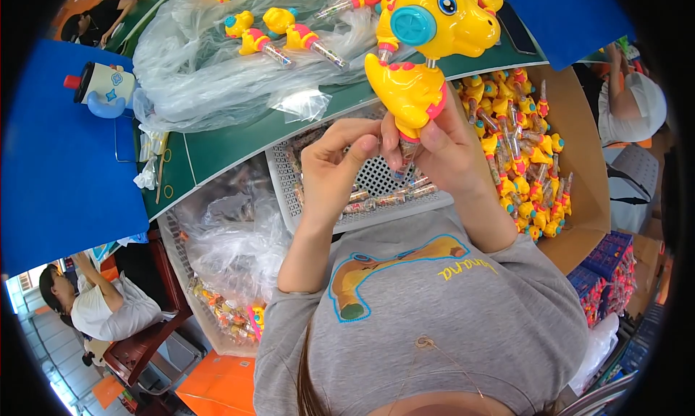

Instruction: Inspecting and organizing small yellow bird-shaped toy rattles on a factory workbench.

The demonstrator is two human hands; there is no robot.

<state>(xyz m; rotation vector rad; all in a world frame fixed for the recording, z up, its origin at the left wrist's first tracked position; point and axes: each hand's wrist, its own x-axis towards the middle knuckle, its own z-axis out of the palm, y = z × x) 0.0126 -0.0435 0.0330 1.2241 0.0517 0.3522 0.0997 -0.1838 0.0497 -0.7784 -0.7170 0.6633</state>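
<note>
My right hand point(450, 155) is closed around the clear tube at the base of a yellow dinosaur toy point(409, 90), which stands upright in front of me. The toy has a large head with a blue round disc on its side, and pink spikes and trim. Just left of the tube is my left hand point(334, 162), its thumb and forefinger pinched together; whatever is between them is too small to make out. Beneath both hands sits a white perforated basket point(286, 191) with several candy-filled tubes point(384, 201).
On the right, a cardboard box point(585, 177) holds many yellow dinosaur toys. Clear plastic bags point(195, 68) and more toys point(289, 36) cover the green table point(224, 152). A cream-and-blue toy point(108, 90) stands left. A bag-filled bin point(232, 235) is lower left; other people sit nearby.
</note>
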